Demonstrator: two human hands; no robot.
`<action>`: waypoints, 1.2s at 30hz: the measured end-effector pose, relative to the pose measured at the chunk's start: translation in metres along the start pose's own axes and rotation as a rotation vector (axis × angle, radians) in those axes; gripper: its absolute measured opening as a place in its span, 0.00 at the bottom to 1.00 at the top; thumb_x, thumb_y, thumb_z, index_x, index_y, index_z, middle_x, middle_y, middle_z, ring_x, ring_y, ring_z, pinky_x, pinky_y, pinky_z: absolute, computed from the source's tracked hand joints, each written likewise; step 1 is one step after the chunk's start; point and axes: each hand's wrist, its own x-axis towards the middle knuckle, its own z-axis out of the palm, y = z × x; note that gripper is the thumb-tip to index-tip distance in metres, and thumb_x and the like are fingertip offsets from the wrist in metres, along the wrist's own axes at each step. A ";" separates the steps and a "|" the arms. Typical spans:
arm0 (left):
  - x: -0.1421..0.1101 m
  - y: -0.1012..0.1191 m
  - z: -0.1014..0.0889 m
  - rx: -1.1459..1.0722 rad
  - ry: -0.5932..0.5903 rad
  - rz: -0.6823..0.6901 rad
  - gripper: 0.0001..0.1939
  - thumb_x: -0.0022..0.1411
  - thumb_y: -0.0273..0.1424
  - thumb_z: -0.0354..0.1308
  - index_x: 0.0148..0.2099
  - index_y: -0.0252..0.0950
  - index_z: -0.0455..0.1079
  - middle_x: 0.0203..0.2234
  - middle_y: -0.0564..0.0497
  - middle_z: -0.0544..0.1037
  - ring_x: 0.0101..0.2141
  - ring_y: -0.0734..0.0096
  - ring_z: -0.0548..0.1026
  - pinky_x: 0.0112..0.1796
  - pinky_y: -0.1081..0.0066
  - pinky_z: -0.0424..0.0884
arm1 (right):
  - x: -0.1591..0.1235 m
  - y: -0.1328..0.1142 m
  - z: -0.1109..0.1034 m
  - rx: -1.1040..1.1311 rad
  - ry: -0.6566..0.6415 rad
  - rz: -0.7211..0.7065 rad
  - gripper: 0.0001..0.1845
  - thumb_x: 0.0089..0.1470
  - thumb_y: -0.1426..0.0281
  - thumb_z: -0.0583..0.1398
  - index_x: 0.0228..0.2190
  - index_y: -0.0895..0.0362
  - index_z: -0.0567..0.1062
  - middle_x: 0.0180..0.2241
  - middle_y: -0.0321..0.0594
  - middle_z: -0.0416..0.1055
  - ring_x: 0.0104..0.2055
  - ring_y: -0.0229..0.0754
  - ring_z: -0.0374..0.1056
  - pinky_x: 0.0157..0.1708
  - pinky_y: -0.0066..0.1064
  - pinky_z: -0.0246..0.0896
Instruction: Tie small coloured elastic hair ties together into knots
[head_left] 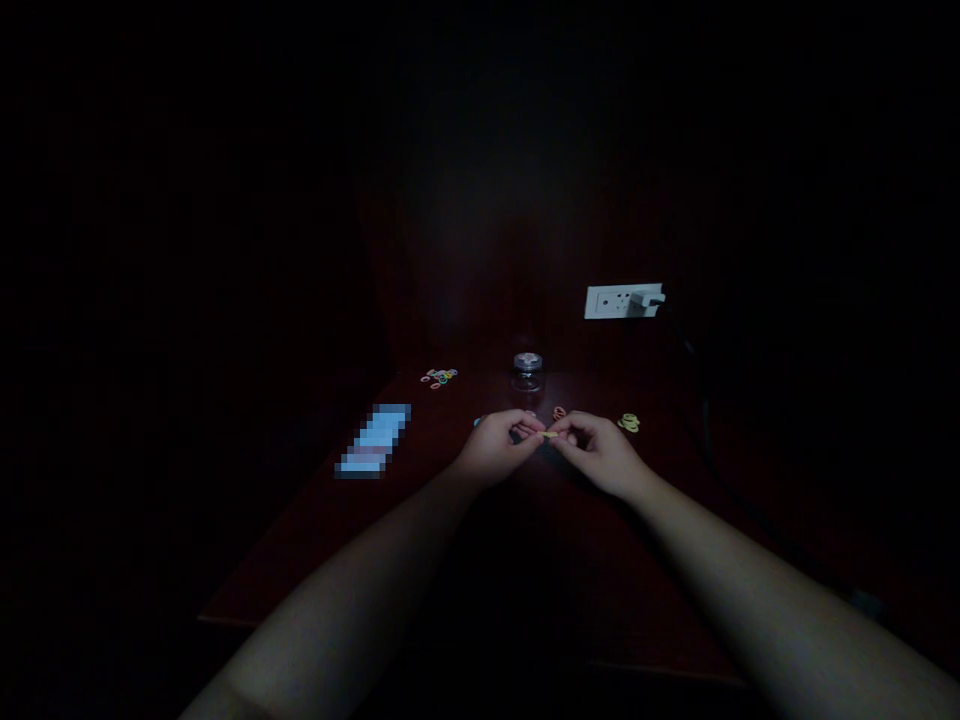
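Between the fingertips of my left hand [498, 446] and my right hand [601, 452] is a small yellow hair tie [550, 434], pinched from both sides just above the dark red table. Past my right hand lies a pile of yellow hair ties [629, 423]. Orange-red hair ties [559, 413] rest just beyond the fingers, partly hidden by my right hand. A bit of blue [478, 423] shows at the edge of my left hand, mostly covered. Behind both hands stands a clear lidded jar [527, 372].
A mixed-colour group of hair ties [440, 378] lies at the back left. Nearer on the left is a blurred-out phone-like screen [375, 440]. On the back wall a socket [622, 301] holds a plug, its cable running down the right side. The surroundings are very dark.
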 end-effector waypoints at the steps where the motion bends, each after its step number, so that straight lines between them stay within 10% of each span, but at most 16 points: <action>1: 0.000 -0.001 0.001 -0.009 0.005 0.000 0.09 0.55 0.30 0.60 0.38 0.31 0.74 0.31 0.48 0.79 0.32 0.73 0.75 0.34 0.74 0.71 | 0.000 0.001 0.000 -0.003 0.002 -0.002 0.10 0.52 0.66 0.59 0.29 0.60 0.76 0.22 0.37 0.67 0.23 0.36 0.58 0.25 0.28 0.56; 36: -0.002 0.007 0.002 -0.116 -0.004 -0.064 0.07 0.56 0.31 0.59 0.35 0.30 0.72 0.28 0.48 0.77 0.28 0.75 0.73 0.31 0.75 0.69 | 0.000 0.001 0.000 -0.028 0.047 -0.037 0.09 0.52 0.66 0.59 0.29 0.59 0.75 0.21 0.35 0.65 0.24 0.36 0.59 0.26 0.29 0.55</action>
